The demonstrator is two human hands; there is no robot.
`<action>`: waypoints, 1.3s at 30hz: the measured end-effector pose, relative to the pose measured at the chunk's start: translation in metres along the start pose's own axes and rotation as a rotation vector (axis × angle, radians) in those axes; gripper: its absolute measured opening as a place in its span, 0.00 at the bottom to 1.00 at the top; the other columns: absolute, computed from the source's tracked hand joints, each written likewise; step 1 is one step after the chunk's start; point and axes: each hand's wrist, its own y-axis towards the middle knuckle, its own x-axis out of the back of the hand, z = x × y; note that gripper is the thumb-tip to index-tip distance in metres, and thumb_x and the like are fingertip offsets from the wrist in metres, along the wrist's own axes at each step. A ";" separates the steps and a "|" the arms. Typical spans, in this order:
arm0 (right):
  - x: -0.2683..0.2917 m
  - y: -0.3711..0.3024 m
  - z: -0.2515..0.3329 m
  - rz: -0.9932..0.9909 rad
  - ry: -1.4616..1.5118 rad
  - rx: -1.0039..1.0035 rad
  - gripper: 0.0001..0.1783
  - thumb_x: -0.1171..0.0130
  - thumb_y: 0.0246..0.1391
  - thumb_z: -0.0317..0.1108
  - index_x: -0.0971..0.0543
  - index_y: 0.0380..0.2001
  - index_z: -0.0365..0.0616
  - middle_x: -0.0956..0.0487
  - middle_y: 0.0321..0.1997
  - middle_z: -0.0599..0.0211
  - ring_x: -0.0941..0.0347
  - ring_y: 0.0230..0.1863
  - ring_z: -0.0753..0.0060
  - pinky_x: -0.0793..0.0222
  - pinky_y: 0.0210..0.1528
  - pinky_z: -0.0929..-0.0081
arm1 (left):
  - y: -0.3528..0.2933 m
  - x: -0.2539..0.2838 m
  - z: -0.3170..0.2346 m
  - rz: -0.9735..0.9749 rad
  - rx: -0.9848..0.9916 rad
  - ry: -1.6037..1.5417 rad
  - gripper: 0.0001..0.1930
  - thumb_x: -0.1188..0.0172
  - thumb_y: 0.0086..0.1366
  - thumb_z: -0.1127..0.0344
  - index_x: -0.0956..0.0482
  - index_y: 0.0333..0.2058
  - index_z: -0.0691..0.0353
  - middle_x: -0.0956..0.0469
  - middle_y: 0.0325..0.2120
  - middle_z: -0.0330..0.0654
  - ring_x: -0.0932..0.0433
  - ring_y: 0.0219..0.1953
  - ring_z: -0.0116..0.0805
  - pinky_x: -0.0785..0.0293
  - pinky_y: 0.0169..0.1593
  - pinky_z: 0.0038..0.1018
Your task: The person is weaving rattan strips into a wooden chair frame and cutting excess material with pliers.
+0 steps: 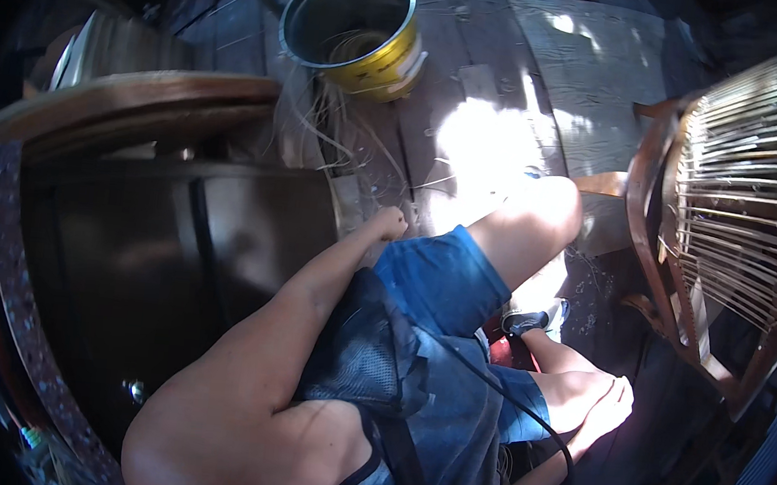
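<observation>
"Anything in the grip?"

"Nothing visible in the right hand (611, 409): rests loosely opened over the bare right knee (570, 393). Left hand (391, 223): hangs just beside the blue shorts (446, 281), seemingly curled; can't tell whether closed on anything."

"And the chair (735, 220)?"

"Stands to the right of the knees, apart from both hands, with pale strips (731, 163) ranged across a brown wooden frame (644, 178)."

"Heavy?"

"Looks moderate: stiff and solid in the wood, perhaps slick where glossy. Best held by the curved side rails, never by the strips; likely light, springy, liable to crack if bent sharply."

"Farther off?"

"Loose strands (329, 129) on the planks (444, 37), just this side of a yellow pail (377, 73). Probably pliant, prone to tangling; best taken near one end."
</observation>
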 end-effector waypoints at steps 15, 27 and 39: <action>-0.021 -0.004 0.035 -0.213 0.086 0.270 0.11 0.42 0.56 0.32 0.19 0.39 0.39 0.20 0.44 0.54 0.26 0.49 0.55 0.32 0.55 0.63 | 0.015 0.060 -0.039 -0.138 -0.236 -0.684 0.06 0.45 0.66 0.68 0.24 0.39 0.61 0.26 0.20 0.35 0.29 0.17 0.21 0.36 0.18 0.20; -0.012 -0.010 -0.064 -0.062 0.128 -0.066 0.16 0.45 0.60 0.36 0.20 0.39 0.31 0.19 0.39 0.47 0.22 0.42 0.52 0.28 0.49 0.65 | 0.020 0.325 -0.161 -0.863 0.018 0.240 0.22 0.41 0.61 0.54 0.25 0.49 0.64 0.24 0.49 0.56 0.25 0.52 0.53 0.30 0.55 0.44; 0.085 0.123 0.062 -0.782 0.069 0.207 0.18 0.49 0.65 0.34 0.26 0.53 0.34 0.26 0.55 0.52 0.30 0.58 0.56 0.38 0.62 0.64 | 0.049 0.328 -0.056 -0.787 -0.171 0.539 0.10 0.48 0.66 0.59 0.24 0.32 0.59 0.20 0.30 0.53 0.20 0.35 0.57 0.25 0.39 0.49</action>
